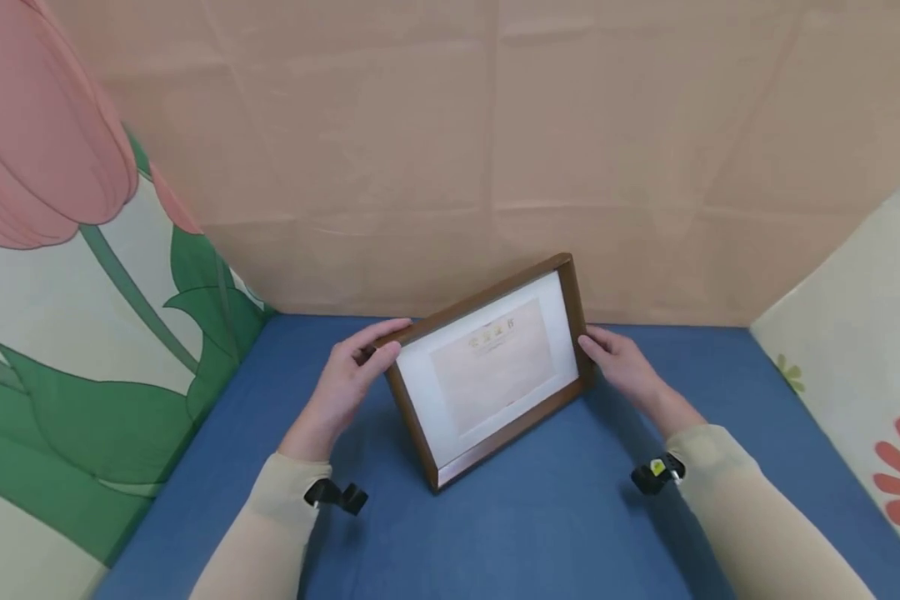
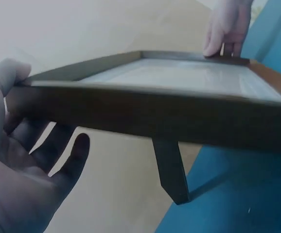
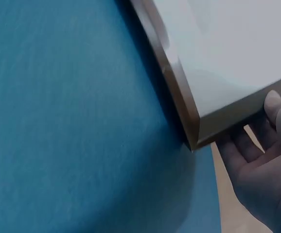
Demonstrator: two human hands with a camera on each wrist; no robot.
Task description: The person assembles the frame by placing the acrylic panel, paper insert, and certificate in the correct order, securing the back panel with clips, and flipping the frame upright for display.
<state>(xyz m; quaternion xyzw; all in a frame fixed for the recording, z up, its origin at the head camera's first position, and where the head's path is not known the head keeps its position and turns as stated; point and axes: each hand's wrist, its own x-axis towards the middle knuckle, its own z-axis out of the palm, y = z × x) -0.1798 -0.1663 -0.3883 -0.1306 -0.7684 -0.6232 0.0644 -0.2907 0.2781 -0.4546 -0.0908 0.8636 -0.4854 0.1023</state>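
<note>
A brown picture frame (image 1: 495,372) with a white mat and a pale print (image 1: 492,358) is tilted in the head view, its right side higher than its left. My left hand (image 1: 342,383) grips its upper left corner, thumb on the front and fingers behind. At the right side my right hand (image 1: 630,371) pinches the edge, thumb in front, fingers curled underneath. The left wrist view shows a dark stand leg (image 2: 172,172) sticking out from the back of the frame. In the right wrist view a lower corner of the frame (image 3: 194,131) hangs close over the blue cloth.
A blue cloth (image 1: 540,533) covers the table. Behind it rises a creased tan backdrop (image 1: 450,150). Flower-printed panels stand on the left (image 1: 82,317) and right (image 1: 870,358). Both wrists carry small black cameras.
</note>
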